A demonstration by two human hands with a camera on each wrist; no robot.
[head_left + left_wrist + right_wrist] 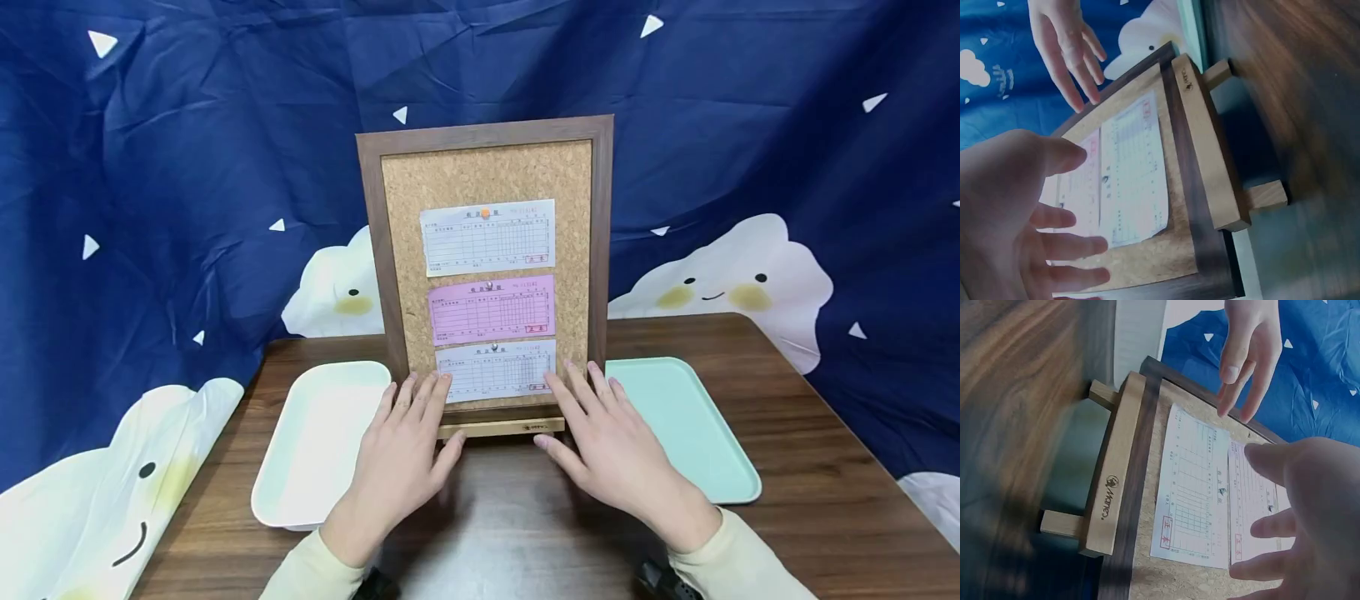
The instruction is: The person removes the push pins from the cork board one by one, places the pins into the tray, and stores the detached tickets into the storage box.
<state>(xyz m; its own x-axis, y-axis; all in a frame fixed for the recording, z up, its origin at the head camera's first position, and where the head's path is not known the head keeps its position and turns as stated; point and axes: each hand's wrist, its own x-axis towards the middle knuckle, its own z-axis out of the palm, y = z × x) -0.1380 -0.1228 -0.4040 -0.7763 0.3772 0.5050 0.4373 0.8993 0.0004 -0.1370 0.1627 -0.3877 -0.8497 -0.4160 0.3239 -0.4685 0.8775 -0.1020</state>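
A cork board [487, 171] in a dark wooden frame stands propped on a small wooden easel [1210, 150]. Three form slips are pinned to it in a column: a white slip [491, 242] under an orange pin, a pink slip [492, 310] and another white slip [480, 375] under metallic pins. My left hand [401, 454], fingers straight and spread, is in front of the board's lower left corner. Mirroring it, my right hand [611, 446] spreads its fingers before the lower right part. Neither hand grips anything.
On the left of the board lies a white tray [322, 442]; on the right, a mint green tray [686, 425]. Both rest on the brown wooden table [817, 467]. Behind hangs a dark blue cloth [187, 167] with clouds and white triangles.
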